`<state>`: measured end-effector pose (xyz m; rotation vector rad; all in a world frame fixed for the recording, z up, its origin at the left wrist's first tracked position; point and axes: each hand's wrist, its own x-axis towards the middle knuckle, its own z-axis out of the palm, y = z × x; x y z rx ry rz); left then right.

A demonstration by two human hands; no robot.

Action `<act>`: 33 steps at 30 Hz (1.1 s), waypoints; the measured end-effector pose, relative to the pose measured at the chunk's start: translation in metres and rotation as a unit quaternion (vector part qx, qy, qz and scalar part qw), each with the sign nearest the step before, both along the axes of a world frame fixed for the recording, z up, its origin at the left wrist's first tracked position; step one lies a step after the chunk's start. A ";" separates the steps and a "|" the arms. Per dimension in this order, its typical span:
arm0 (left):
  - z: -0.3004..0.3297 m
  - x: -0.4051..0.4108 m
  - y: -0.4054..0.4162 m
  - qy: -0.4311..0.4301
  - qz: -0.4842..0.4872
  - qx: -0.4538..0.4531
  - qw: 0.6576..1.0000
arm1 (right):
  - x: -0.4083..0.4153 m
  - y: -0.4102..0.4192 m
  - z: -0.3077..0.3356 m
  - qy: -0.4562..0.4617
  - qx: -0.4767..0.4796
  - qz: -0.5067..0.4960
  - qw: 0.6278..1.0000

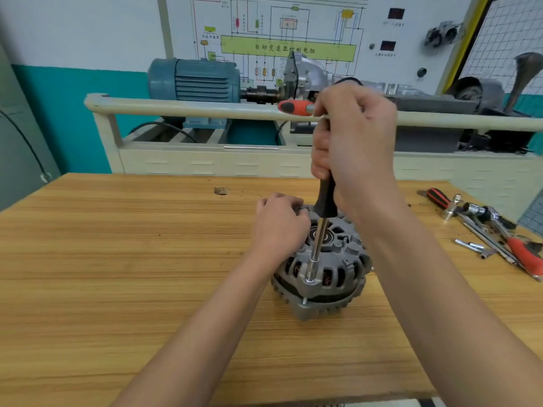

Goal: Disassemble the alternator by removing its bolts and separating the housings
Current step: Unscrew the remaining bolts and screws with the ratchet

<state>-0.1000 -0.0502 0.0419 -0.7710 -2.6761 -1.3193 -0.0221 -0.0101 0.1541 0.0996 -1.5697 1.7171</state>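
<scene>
A grey alternator point(338, 277) stands on the wooden table point(132, 259), its slotted housing facing up. My left hand point(280, 224) grips its far left rim. A T-handle socket wrench point(324, 201) stands nearly upright, with its socket point(311, 273) seated on a bolt at the near edge of the top housing. My right hand point(352, 139) grips the wrench high up, around the black shaft sleeve and under the orange crossbar handle point(295, 107). A second bolt end point(304, 301) shows at the housing seam below the socket.
Loose tools lie at the table's right edge: a ratchet point(482, 214), a red-handled driver point(437, 198), orange-handled pliers point(526, 255) and small sockets point(470, 246). Behind the table stands a cream training bench point(205, 160) with a blue motor point(194, 80).
</scene>
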 end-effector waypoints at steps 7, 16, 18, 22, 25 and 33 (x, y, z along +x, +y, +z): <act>0.002 0.008 -0.005 0.016 0.027 -0.065 0.997 | 0.011 0.012 0.001 -0.021 -0.037 -0.054 0.998; 0.007 0.023 -0.006 0.015 0.097 -0.211 0.973 | 0.021 0.018 0.001 -0.015 0.013 -0.136 0.990; 0.009 0.026 -0.007 0.009 0.109 -0.239 0.965 | 0.022 0.020 0.002 -0.020 0.022 -0.159 0.987; 0.011 0.030 -0.009 0.000 0.136 -0.281 0.950 | 0.022 0.025 0.002 -0.030 0.028 -0.204 0.978; 0.012 0.035 -0.010 0.010 0.152 -0.305 0.940 | 0.024 0.029 0.002 -0.030 0.025 -0.232 0.972; 0.028 0.029 -0.014 0.019 0.149 -0.453 0.879 | 0.025 0.041 0.002 -0.038 0.037 -0.291 0.955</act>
